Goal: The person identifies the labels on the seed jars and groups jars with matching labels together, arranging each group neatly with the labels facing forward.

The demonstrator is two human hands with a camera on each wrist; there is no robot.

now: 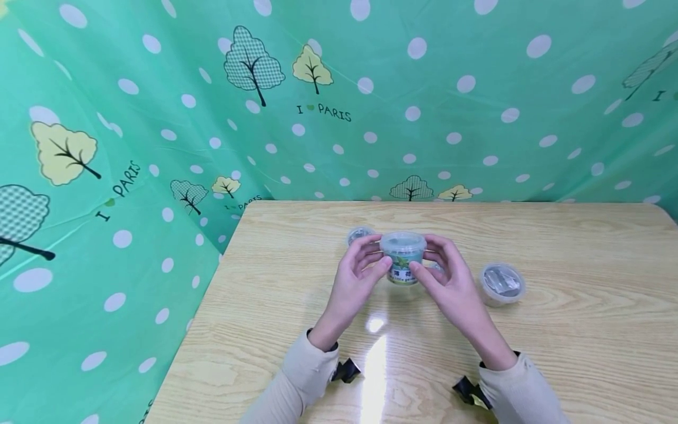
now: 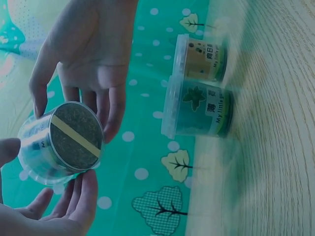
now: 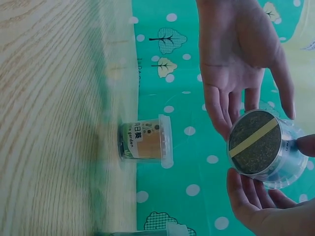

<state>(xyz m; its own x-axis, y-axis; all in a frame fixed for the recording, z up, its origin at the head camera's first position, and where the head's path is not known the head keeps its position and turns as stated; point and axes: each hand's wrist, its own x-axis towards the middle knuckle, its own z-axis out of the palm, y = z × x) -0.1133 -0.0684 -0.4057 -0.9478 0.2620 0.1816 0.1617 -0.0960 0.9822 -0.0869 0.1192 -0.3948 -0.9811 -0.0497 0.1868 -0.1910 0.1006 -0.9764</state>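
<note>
A small clear lidded cup [image 1: 403, 259] with green contents and a label is lifted just above the wooden table [image 1: 582, 341]. My left hand [image 1: 377, 254] grips its left side with thumb and fingers, and my right hand [image 1: 426, 257] grips its right side. In the left wrist view the cup [image 2: 61, 142] shows its dark base with a yellow strip. My left hand [image 2: 59, 196] is below it and my right hand [image 2: 88, 73] above. In the right wrist view the cup [image 3: 258, 147] lies between my right hand [image 3: 266, 201] and my left hand [image 3: 241, 59].
A similar cup [image 1: 360, 234] stands behind my left hand, and another [image 1: 501, 284] stands to the right. A green-label cup [image 2: 197, 110] and a yellow-label cup [image 2: 202, 59] stand side by side. Green polka-dot cloth [image 1: 339, 118] hangs behind and to the left.
</note>
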